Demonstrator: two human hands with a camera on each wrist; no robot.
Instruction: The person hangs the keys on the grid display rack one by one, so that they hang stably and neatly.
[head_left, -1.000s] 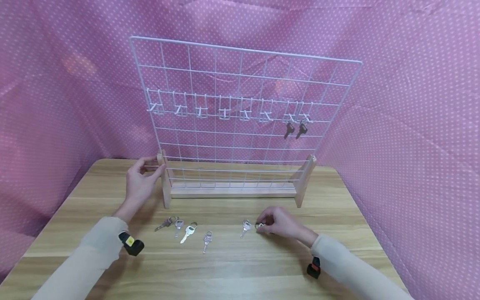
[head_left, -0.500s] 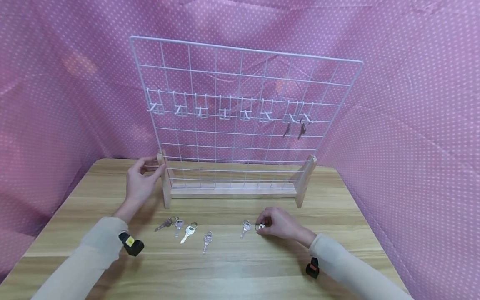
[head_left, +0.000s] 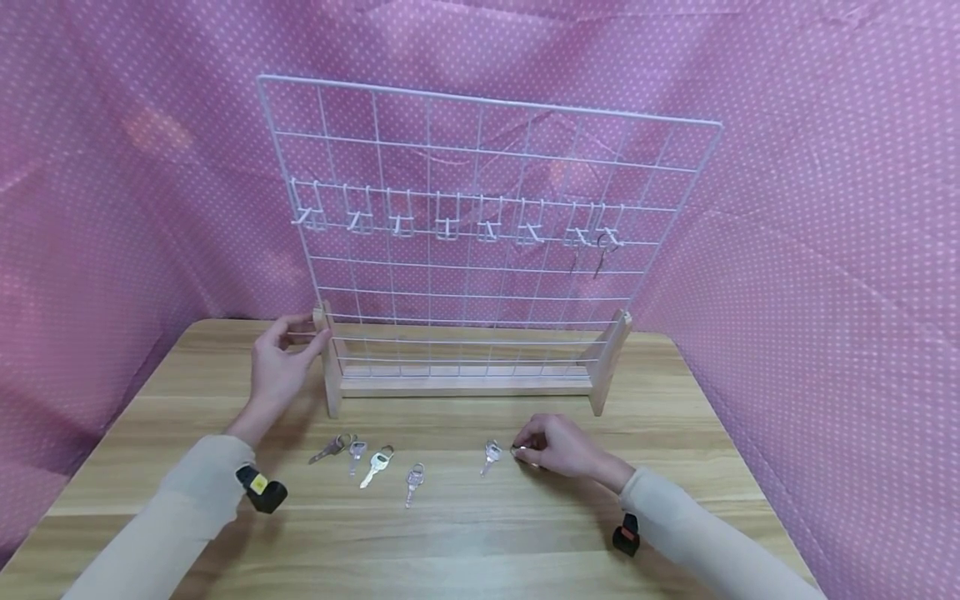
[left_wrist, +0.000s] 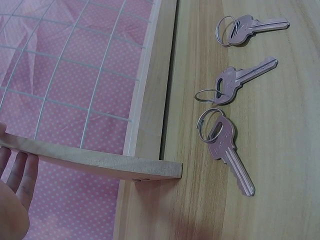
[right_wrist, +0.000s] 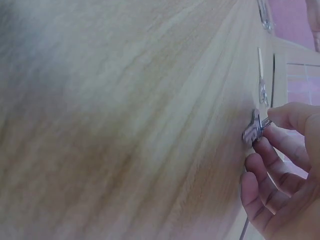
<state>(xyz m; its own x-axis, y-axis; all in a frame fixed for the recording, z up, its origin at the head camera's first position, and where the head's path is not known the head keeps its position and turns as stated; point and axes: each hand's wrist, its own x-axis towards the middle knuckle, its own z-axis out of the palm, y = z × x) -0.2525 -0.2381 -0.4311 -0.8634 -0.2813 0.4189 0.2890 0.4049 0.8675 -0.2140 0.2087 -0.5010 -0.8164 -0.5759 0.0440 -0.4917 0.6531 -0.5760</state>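
My left hand [head_left: 277, 367] grips the left wooden upright [head_left: 331, 375] of a white wire grid rack [head_left: 465, 267]. In the right wrist view, my right hand [right_wrist: 282, 175] pinches the ring of a silver key [right_wrist: 252, 131] between thumb and index finger, close over the table; the other fingers are loosely curled. The head view shows this right hand [head_left: 562, 447] in front of the rack's right half, hiding most of that key. Just left of it lies another key [head_left: 491, 454]. Two keys on rings, one of them a key [head_left: 601, 258] at the far right, hang from the rightmost hooks.
Several ringed keys lie in front of the rack's left half, among them a dark key [head_left: 327, 450], a brighter key [head_left: 377, 467] and a key [head_left: 415, 478] nearer me. A row of white hooks [head_left: 447, 227] crosses the grid. Pink dotted cloth [head_left: 825, 250] surrounds the wooden table [head_left: 465, 542].
The two hanging keys have turned from broadside to edge-on. The key in my right hand has shifted slightly between the fingers. Both hands stay almost in place.
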